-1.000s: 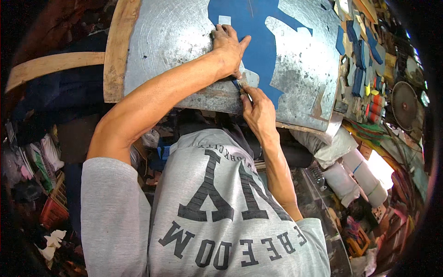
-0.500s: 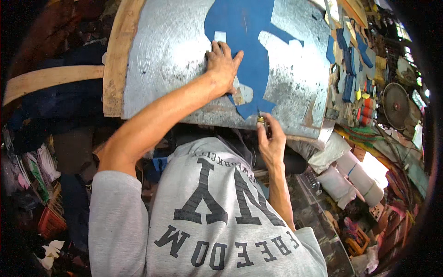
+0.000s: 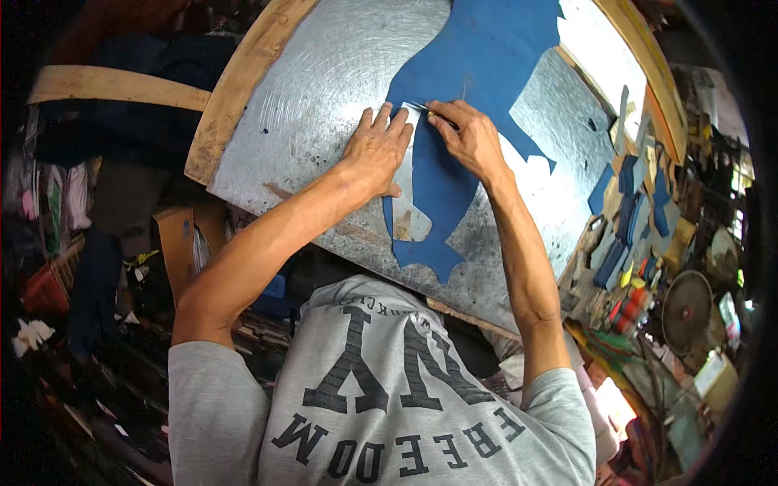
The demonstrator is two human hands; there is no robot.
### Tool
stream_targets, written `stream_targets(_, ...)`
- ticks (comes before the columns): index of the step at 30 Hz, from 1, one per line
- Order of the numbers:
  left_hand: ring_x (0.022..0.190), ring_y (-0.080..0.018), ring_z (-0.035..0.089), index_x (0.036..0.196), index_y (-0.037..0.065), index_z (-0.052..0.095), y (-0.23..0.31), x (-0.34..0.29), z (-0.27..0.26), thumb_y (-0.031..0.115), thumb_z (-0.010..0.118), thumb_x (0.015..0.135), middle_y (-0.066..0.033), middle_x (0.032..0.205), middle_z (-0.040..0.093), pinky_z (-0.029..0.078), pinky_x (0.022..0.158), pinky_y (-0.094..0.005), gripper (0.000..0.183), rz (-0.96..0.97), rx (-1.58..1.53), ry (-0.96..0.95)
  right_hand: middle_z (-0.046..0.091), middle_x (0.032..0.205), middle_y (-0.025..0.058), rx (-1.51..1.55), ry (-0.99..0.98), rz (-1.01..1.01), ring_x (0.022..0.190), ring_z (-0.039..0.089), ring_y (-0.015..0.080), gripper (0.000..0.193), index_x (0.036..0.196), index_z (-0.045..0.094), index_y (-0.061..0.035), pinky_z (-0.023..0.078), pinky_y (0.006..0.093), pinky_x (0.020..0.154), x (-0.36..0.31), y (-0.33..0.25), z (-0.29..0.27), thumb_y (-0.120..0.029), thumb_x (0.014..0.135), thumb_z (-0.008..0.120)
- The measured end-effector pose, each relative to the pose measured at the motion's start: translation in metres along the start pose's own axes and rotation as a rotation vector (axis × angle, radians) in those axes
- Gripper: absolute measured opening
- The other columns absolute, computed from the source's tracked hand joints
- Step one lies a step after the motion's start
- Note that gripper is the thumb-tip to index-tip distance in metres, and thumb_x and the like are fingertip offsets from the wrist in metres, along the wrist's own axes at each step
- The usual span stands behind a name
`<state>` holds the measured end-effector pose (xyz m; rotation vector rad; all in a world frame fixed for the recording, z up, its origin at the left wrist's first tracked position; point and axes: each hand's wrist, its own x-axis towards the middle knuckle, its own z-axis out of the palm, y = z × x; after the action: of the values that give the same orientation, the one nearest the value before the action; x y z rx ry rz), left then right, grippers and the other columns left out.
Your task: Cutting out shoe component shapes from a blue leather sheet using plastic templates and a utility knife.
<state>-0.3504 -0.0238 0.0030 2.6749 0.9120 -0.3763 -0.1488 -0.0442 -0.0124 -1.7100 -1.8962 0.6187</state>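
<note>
A piece of blue leather-like sheet [image 3: 486, 69] with an irregular, notched outline lies flat on a scratched metal board [image 3: 316, 97]. On its left part lies a long pale template [image 3: 412, 212], its lower end rounded and marked with a brown patch. My left hand [image 3: 374, 152] rests on the template's left side, fingers spread and pressing down. My right hand [image 3: 472, 139] is closed round a small knife [image 3: 421, 108], most of its handle hidden by the fingers. The blade points left at the template's upper end, close to my left fingertips.
Wooden strips [image 3: 235, 89] edge the board. Cut blue pieces [image 3: 624, 198] and scraps lie to the right, beside red spools [image 3: 632, 306] and a round fan-like grille [image 3: 687, 312]. A curved wooden bar [image 3: 121, 83] juts out at the left. Below left is a red basket [image 3: 49, 285].
My right hand has moved with the knife from the sheet's near end up to the template's far end. My left hand stays spread on the template. The view has shifted and turned.
</note>
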Motion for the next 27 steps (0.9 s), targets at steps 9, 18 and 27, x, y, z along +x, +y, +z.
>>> stream_targets(9, 0.142, -0.0379, 0.034, 0.142, -0.004, 0.04, 0.002, 0.005, -0.002, 0.046, 0.09, 0.059, -0.024, 0.15, 0.036, 0.029, 0.115, -0.0501, 0.109, 0.011, 0.029, -0.005, 0.071, 0.097, 0.0107, -0.009, -0.1, -0.09, 0.082, 0.068, 0.0314, 0.022, 0.107, 0.074, -0.0069, 0.055, 0.0393, 0.073, 0.02, 0.008, -0.002, -0.018, 0.09, 0.067)
stream_targets(18, 0.142, -0.0378, 0.033, 0.142, -0.004, 0.04, 0.003, 0.004, 0.001, 0.046, 0.09, 0.058, -0.0233, 0.149, 0.037, 0.029, 0.114, -0.0508, 0.11, 0.009, 0.032, 0.008, 0.069, 0.097, 0.0101, -0.091, -0.132, -0.089, 0.085, 0.068, 0.0326, 0.022, 0.109, 0.072, -0.0089, 0.055, 0.0415, 0.074, 0.02, 0.002, -0.002, -0.018, 0.092, 0.063)
stream_targets(27, 0.143, -0.0354, 0.032, 0.143, -0.001, 0.041, 0.002, 0.006, -0.007, 0.048, 0.089, 0.059, -0.0204, 0.15, 0.037, 0.029, 0.115, -0.0502, 0.109, -0.017, 0.041, -0.051, 0.067, 0.099, 0.011, -0.151, -0.182, -0.117, 0.085, 0.067, 0.034, 0.023, 0.113, 0.071, -0.0117, 0.055, 0.0432, 0.073, 0.02, 0.002, -0.009, -0.019, 0.094, 0.062)
